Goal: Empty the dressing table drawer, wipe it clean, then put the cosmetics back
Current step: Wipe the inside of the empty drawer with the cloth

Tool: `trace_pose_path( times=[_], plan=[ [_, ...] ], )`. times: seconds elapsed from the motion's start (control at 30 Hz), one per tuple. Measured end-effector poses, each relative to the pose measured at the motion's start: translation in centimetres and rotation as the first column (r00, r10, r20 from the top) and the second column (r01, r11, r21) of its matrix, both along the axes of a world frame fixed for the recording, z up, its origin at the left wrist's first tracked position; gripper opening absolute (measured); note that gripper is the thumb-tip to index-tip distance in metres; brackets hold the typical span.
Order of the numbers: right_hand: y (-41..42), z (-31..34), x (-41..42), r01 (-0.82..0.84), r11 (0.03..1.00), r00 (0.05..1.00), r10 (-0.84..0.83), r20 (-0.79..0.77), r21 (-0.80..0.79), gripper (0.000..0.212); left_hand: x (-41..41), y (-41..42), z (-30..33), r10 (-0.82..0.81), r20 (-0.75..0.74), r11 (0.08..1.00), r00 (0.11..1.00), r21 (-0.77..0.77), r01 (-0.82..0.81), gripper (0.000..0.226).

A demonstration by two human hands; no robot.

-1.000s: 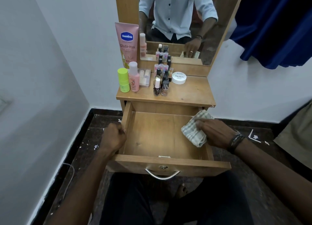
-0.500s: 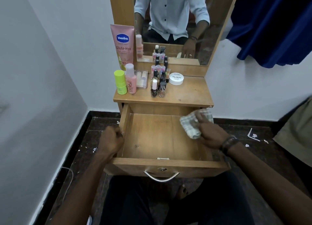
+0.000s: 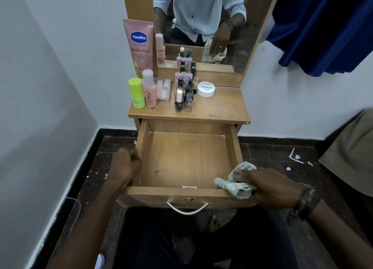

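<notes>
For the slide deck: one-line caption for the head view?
Right hand wipes the empty drawer's front-right corner with a cloth; left hand steadies it.

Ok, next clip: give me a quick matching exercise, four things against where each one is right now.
Things:
1. checked cloth
2. left hand
3. white nail polish tub
4. Vaseline tube

Places:
A. gripping the drawer's left wall
B. leaning against the mirror frame
C. drawer's front right corner, under the right hand
D. tabletop, right of the small bottles

Pairs: 1-C, 2-A, 3-D, 4-B
</notes>
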State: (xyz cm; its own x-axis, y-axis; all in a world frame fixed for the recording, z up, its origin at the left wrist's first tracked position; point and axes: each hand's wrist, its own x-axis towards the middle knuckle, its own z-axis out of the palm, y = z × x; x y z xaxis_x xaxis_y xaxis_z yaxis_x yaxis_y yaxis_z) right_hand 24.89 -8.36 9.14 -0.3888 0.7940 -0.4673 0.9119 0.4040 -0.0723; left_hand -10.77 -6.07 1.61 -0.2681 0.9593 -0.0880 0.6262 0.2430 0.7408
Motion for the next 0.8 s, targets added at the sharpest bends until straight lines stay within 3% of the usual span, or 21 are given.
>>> trace_pose_path(
  times=[0.1, 0.27, 0.4, 0.57, 0.67, 0.8],
  plan=[
    [0.2, 1.7, -0.9, -0.022, 1.0, 0.999, 0.021, -0.035, -0.011, 0.061, 0.0, 0.0, -0.1, 0.001, 0.019, 1.0, 1.0, 0.002, -0.001, 0.025],
    [-0.6, 2.4, -5.6, -0.03, 0.996, 0.998, 0.026, 0.054, 0.082, 0.03, -0.2, 0.1, -0.3, 0.01, 0.053, 1.0, 0.999, -0.006, -0.01, 0.02],
    [-3.9, 1.9, -13.8, -0.081, 0.94, 0.979, 0.137, -0.15, 0.331, 0.023, -0.7, 0.2, -0.3, 0.027, 0.164, 0.999, 0.986, -0.035, -0.022, 0.018],
    [-6.7, -2.5, -21.9, -0.086, 0.944, 0.993, 0.108, -0.052, 0.318, 0.053, -1.4, 0.6, -0.6, 0.06, 0.303, 0.993, 0.951, -0.114, -0.027, 0.042],
    [-7.0, -4.4, -19.5, -0.135, 0.919, 0.98, 0.18, -0.089, 0.371, 0.056, -2.7, 1.2, -1.0, 0.047, 0.376, 0.986, 0.925, -0.167, 0.017, 0.027],
    [-6.9, -4.0, -10.2, -0.133, 0.88, 0.99, 0.14, 0.017, 0.455, 0.058, -3.2, 1.7, -1.3, 0.044, 0.385, 0.979, 0.922, -0.199, 0.036, 0.027]
  ],
)
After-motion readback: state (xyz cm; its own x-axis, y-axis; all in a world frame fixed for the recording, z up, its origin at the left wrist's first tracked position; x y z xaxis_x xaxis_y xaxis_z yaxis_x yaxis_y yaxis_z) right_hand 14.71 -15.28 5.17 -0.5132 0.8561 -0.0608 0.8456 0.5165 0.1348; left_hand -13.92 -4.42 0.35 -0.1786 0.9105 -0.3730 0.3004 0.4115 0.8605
